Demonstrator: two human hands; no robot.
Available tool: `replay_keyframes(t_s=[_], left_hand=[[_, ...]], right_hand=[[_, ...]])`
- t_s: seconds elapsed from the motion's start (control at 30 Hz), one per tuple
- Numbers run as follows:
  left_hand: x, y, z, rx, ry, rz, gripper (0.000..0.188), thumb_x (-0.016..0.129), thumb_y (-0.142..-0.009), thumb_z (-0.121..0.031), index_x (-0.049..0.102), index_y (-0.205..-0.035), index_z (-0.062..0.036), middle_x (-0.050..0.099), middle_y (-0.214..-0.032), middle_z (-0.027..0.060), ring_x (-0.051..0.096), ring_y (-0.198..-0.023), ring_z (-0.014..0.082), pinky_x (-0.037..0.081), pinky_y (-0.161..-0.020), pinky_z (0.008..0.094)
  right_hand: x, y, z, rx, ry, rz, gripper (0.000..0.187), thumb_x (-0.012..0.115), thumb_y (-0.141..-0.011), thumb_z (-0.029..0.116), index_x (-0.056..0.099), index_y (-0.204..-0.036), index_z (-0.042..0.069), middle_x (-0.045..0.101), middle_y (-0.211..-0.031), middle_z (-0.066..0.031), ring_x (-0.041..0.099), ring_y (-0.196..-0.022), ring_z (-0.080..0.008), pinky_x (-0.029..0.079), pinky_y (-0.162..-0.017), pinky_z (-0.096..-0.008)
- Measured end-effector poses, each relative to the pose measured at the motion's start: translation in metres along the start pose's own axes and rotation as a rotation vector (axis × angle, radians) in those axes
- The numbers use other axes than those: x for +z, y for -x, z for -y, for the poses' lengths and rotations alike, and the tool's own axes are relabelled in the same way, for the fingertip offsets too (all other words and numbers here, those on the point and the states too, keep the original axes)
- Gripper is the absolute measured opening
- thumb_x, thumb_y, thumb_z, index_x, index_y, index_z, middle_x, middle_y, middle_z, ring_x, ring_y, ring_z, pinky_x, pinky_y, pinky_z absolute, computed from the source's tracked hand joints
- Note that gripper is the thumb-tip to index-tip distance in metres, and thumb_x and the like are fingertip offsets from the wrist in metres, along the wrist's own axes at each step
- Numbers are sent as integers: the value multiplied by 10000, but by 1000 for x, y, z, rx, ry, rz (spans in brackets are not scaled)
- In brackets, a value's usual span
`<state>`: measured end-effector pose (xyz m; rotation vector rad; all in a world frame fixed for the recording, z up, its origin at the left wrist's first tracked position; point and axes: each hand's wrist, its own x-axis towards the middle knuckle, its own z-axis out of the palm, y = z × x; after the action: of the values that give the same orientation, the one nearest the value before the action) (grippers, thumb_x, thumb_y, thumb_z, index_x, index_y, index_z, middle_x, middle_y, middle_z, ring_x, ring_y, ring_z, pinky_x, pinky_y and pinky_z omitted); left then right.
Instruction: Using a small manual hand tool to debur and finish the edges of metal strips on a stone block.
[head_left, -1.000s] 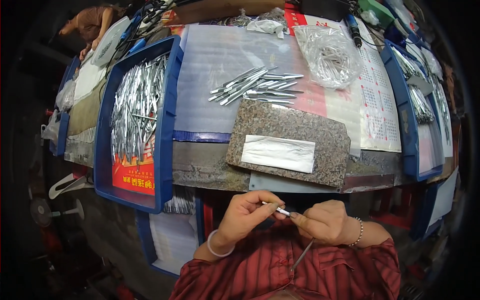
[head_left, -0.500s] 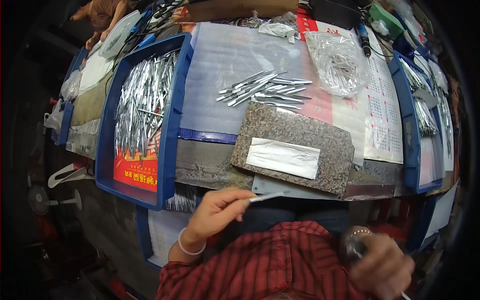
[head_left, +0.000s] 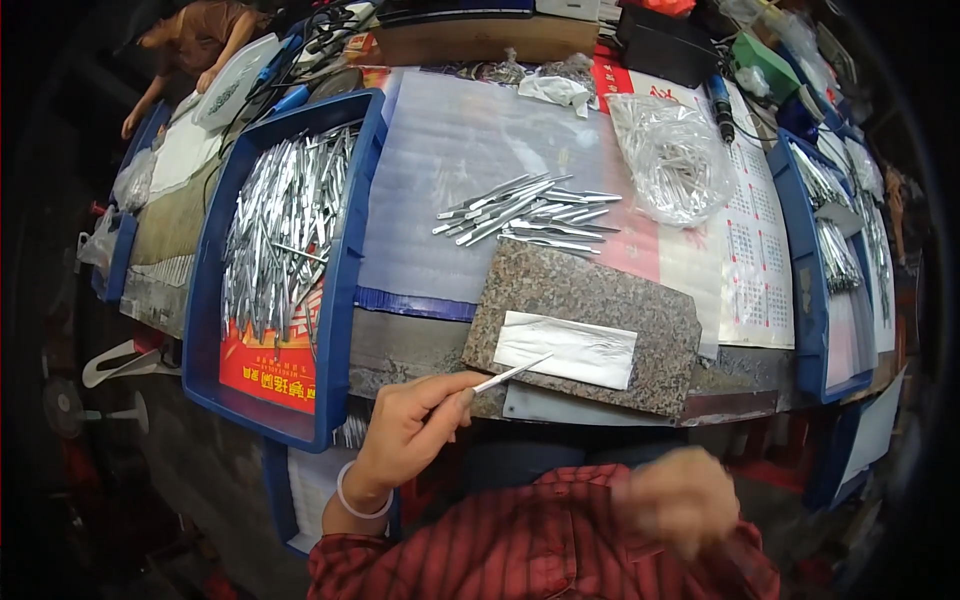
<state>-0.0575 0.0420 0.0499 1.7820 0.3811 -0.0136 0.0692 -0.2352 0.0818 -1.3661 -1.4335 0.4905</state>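
My left hand (head_left: 415,425) is closed, pinching the end of a slim silvery metal piece (head_left: 513,374) between thumb and fingers. Its free tip points up and right, over the near edge of a white paper strip (head_left: 565,348). That strip lies on a speckled stone slab (head_left: 655,320) at the table's front edge. My right hand (head_left: 685,500) is in front of my chest, smeared by motion, so its fingers and anything in them cannot be made out. Just beyond the slab lies a loose pile of similar metal pieces (head_left: 530,210).
A blue tray (head_left: 335,330) full of metal pieces stands on the left; another blue tray (head_left: 805,300) is far right. A clear plastic bag (head_left: 675,165) of pieces lies back right, near a blue-and-black handheld tool (head_left: 721,108). Another person (head_left: 200,45) sits far left.
My left hand has shifted slightly left, and the metal piece's tip now overlaps the slab and strip. My right hand has moved up and left from the lower right. The table appears lower in view.
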Motion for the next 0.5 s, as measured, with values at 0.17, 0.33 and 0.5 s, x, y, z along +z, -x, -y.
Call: replay_keyframes(t_s=[0.17,0.33,0.5], left_hand=[[15,-36,-9,424,-263,-63,197,602,-895,-7,652,-1086,-9,656,-811,100,621,-660,214,470,-611,321],[34,-71,8,706,-512,-121,184,669,-820,-19,651,-1001,-48,584,-856,70,572,-806,266,409,-748,368],[39,-75,26,836,-681,-35,277,640,-728,-85,668,-1004,-83,551,-842,16,547,-801,197,369,-770,363]], right_hand=[[6,16,-6,299,11,-590,579,363,-1032,460,642,-805,7,693,-952,-183,567,-515,-156,466,-469,-254],[-11,0,-14,188,339,-639,780,187,-1008,600,606,-712,13,706,-889,-189,521,-488,-196,461,-474,-316],[-14,-6,-26,411,175,-479,774,262,-1000,600,687,-962,-46,718,-904,-183,718,-817,-306,561,-692,-345]])
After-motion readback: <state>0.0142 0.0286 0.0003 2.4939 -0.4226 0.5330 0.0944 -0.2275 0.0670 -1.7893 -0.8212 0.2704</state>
